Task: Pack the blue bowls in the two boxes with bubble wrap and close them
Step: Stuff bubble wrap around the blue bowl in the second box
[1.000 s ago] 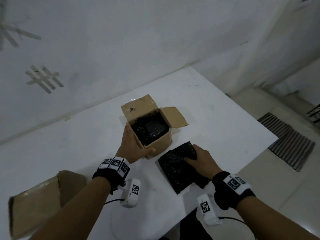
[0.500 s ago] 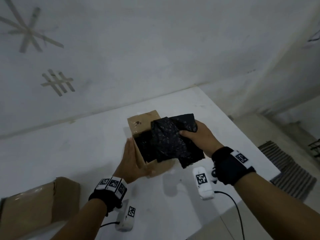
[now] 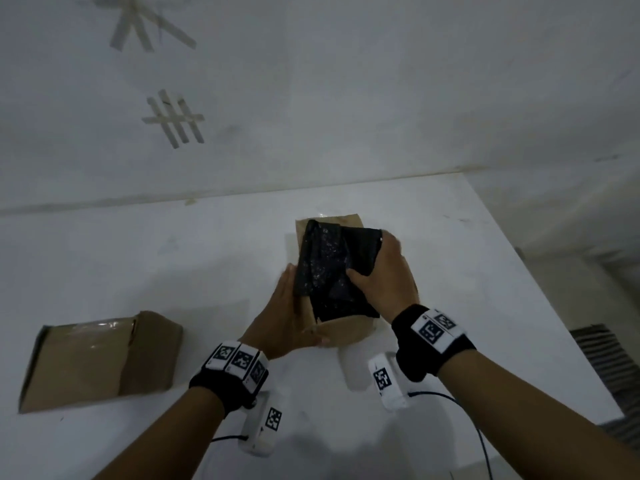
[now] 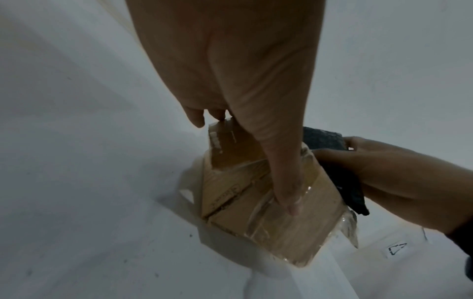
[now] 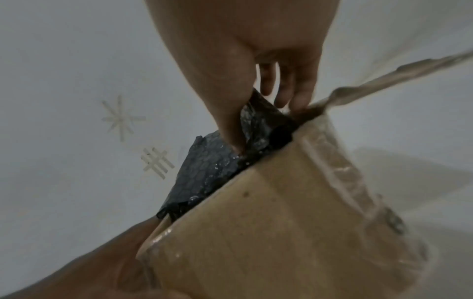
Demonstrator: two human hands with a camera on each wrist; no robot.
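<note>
Bubble wrap (image 3: 332, 271) now lower, seemingly into box (image 3: 343, 327); right fingers (image 3: 388, 244) pinching it.

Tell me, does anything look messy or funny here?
Yes. The black bubble wrap hangs over the open box's front edge instead of sitting inside. The other box lies tipped on its side.

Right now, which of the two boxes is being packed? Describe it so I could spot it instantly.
Start at the white table against the wall. Two brown cardboard boxes stand on it; take the box in the middle, between both hands. Unlike the other box lying untouched to its left, this one has black bubble wrap sticking out of its top, gripped by the right hand, while the left hand steadies its side.
</note>
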